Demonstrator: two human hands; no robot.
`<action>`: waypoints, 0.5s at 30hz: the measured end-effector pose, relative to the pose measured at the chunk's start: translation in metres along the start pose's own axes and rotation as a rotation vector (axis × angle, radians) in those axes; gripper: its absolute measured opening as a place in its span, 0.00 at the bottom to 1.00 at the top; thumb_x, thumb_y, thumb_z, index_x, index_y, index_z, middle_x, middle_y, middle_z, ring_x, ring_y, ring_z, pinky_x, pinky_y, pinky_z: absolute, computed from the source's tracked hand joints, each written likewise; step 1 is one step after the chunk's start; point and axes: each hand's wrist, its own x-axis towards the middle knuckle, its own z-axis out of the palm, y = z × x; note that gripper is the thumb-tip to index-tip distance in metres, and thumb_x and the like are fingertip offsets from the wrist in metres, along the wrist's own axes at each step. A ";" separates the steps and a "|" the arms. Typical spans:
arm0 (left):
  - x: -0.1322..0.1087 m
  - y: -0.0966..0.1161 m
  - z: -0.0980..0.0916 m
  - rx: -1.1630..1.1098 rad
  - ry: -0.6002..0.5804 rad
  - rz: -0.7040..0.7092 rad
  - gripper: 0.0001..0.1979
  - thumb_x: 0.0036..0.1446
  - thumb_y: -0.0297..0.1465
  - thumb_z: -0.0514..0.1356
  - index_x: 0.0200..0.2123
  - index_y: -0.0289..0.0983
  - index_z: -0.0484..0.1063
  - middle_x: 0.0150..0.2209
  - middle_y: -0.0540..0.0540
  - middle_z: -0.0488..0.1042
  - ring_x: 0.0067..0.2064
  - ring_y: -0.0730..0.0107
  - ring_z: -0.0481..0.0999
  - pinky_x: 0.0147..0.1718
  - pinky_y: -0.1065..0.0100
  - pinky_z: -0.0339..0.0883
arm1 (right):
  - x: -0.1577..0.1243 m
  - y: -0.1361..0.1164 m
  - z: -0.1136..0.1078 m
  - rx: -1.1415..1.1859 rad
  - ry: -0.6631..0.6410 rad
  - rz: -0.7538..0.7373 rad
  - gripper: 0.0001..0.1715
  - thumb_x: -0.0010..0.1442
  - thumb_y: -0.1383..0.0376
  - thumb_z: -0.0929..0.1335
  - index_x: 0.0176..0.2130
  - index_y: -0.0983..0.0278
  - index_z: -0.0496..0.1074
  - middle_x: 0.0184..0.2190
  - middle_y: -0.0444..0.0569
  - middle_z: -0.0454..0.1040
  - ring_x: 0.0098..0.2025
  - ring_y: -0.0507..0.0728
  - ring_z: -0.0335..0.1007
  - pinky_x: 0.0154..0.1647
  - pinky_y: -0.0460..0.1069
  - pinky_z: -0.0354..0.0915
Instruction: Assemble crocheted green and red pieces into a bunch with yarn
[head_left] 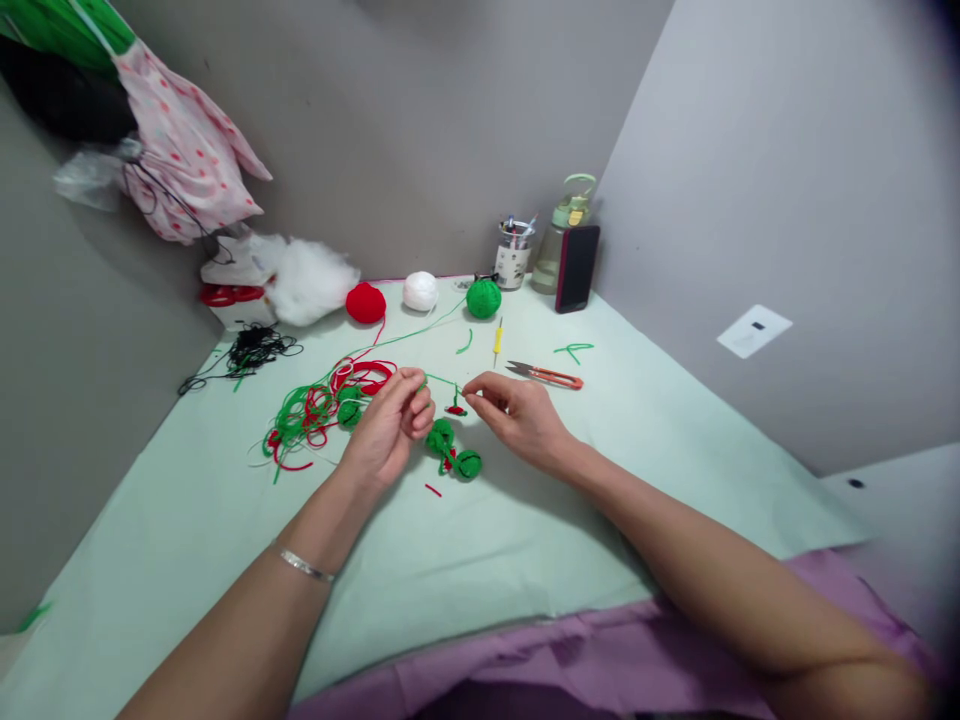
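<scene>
My left hand (394, 420) is closed, its fingers curled round green yarn. A thin green strand (444, 379) runs taut from it to my right hand (517, 412), which pinches the yarn between thumb and fingertips. Below the right fingertips dangles a small red and green piece (455, 409), too small to make out. On the table between my wrists lie green crocheted balls (468, 464) with dark bands, joined by bits of red. Left of my left hand, a tangle of green, red and white yarn (300, 418) surrounds another green ball (349, 408).
Red (366, 303), white (421, 291) and green yarn balls (484, 298) line the back, beside white stuffing (311, 280). Thread snips (546, 375) and a yellow-handled crochet hook (498, 341) lie right of centre. A phone (577, 268) leans against a bottle (551, 250); black yarn (255, 350) sits left.
</scene>
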 end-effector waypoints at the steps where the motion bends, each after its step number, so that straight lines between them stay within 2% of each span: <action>1: -0.001 0.000 0.001 0.038 -0.016 0.020 0.09 0.55 0.32 0.65 0.33 0.37 0.66 0.18 0.60 0.57 0.17 0.83 0.56 0.15 0.80 0.49 | 0.000 0.000 0.000 0.019 0.001 0.005 0.09 0.63 0.64 0.66 0.37 0.63 0.76 0.19 0.40 0.66 0.22 0.48 0.56 0.27 0.46 0.52; 3: -0.003 0.000 0.002 0.143 -0.039 0.060 0.11 0.58 0.38 0.63 0.38 0.36 0.70 0.18 0.59 0.57 0.18 0.82 0.56 0.16 0.79 0.49 | 0.001 0.000 -0.001 0.068 -0.006 0.021 0.09 0.63 0.63 0.66 0.37 0.63 0.76 0.19 0.39 0.65 0.22 0.49 0.56 0.27 0.46 0.52; 5: -0.004 -0.002 0.003 0.274 -0.071 0.053 0.15 0.58 0.41 0.62 0.40 0.36 0.71 0.19 0.57 0.62 0.20 0.80 0.59 0.19 0.77 0.53 | 0.002 -0.003 -0.003 0.136 -0.026 0.046 0.10 0.62 0.62 0.67 0.35 0.64 0.76 0.18 0.39 0.64 0.21 0.48 0.56 0.27 0.46 0.52; 9: -0.003 -0.008 0.001 0.510 -0.142 -0.006 0.15 0.51 0.39 0.69 0.33 0.36 0.70 0.21 0.55 0.64 0.22 0.80 0.62 0.22 0.75 0.55 | 0.005 -0.009 -0.010 0.383 -0.055 0.122 0.12 0.59 0.59 0.69 0.32 0.65 0.75 0.17 0.39 0.64 0.20 0.48 0.56 0.23 0.46 0.53; 15: 0.001 -0.014 -0.004 0.613 -0.130 -0.024 0.13 0.54 0.40 0.66 0.31 0.36 0.71 0.23 0.54 0.67 0.21 0.81 0.60 0.21 0.73 0.52 | 0.010 -0.006 -0.017 0.675 0.123 0.179 0.09 0.55 0.61 0.73 0.30 0.65 0.76 0.18 0.40 0.65 0.22 0.48 0.58 0.24 0.45 0.56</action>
